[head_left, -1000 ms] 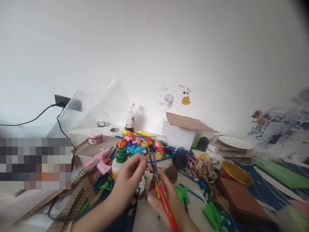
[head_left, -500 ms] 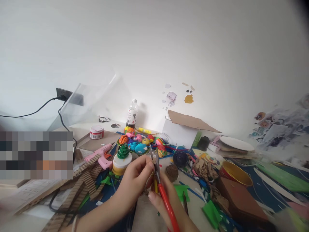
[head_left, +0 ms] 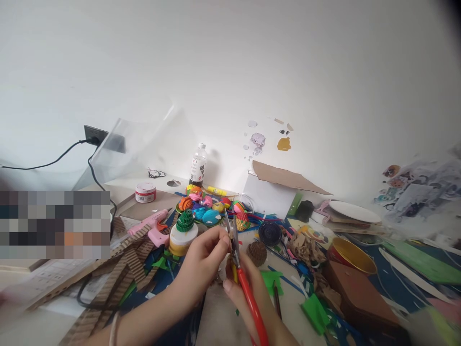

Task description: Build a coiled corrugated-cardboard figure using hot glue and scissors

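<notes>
In my right hand (head_left: 248,283) are red-handled scissors (head_left: 249,298), their blades pointing up and slightly apart. My left hand (head_left: 209,250) pinches a small brownish piece (head_left: 231,236) by the blades; its shape is mostly hidden by my fingers. A bit of yellow shows between the hands, too small to make out. Just right of the blades lies a round brown coiled piece (head_left: 257,253). Beyond the blade tips sit colourful corrugated-paper shapes (head_left: 210,215). To the left, a green coiled cone (head_left: 185,220) stands on a white-lidded jar (head_left: 183,236).
A pink glue gun (head_left: 153,228) and corrugated cardboard strips (head_left: 134,262) lie at the left. A bottle (head_left: 198,166) stands by the wall. At the right are crumpled brown paper (head_left: 306,247), a brown box (head_left: 360,293) and a red-and-yellow round container (head_left: 353,254).
The camera view has shifted slightly, so most of the table and wall appear a little higher. Both hands keep nearly the same pose, and the scissor blades look slightly farther apart.
</notes>
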Demonstrator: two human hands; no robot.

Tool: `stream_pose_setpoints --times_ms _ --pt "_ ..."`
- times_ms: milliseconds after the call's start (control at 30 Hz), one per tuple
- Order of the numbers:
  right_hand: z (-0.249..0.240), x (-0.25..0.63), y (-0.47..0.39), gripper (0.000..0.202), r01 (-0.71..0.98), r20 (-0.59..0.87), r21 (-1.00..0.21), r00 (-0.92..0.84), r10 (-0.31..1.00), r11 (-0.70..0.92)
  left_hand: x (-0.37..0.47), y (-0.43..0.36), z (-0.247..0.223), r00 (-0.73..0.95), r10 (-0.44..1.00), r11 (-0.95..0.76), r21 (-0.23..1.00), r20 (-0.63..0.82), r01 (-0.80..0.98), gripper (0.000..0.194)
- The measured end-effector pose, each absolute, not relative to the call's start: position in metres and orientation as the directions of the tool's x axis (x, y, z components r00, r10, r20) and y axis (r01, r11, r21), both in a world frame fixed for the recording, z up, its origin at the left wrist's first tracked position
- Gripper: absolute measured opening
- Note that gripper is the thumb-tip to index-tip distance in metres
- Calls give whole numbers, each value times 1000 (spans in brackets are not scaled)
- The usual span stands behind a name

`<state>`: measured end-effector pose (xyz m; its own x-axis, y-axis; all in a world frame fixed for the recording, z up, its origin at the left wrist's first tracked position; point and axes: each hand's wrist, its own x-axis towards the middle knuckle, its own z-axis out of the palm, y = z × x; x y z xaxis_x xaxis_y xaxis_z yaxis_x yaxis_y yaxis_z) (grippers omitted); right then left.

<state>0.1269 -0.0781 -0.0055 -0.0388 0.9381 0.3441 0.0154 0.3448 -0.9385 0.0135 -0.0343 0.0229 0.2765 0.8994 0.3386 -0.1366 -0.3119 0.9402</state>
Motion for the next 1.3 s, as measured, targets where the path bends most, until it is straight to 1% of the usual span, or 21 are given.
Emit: stream_pose_setpoints --times_ms 133,333,467,567,733,933,1033,1167,1300 --pt "-3 124 -79 43 -12 312 -950 -4 950 312 14 -35 23 276 902 -303 942 332 -143 26" --pt "-6 124 -78 36 -15 278 -960 26 960 279 14 -34 24 295 895 -300 941 335 -159 24" --pt "-8 125 -79 42 -10 258 -966 40 965 258 11 -33 26 290 884 -343 930 367 -131 23" --pt "-9 125 -79 42 18 242 -970 54 969 241 7 -33 29 266 861 -433 899 434 -66 27" --pt "-9 127 -78 30 18 227 -974 7 974 227 4 -30 32 268 825 -532 843 497 75 30" --pt "-4 129 -79 41 32 246 -969 -22 969 247 4 -28 31 298 801 -583 790 519 190 29" --pt "0 129 -80 41 47 235 -970 -39 971 237 4 -28 29 317 800 -578 796 509 182 29" --pt "3 128 -82 40 9 201 -979 -29 979 201 5 -28 29 323 808 -558 816 493 149 28" --pt "4 126 -82 39 -8 207 -978 -16 978 207 6 -28 28 327 814 -539 834 480 116 28"
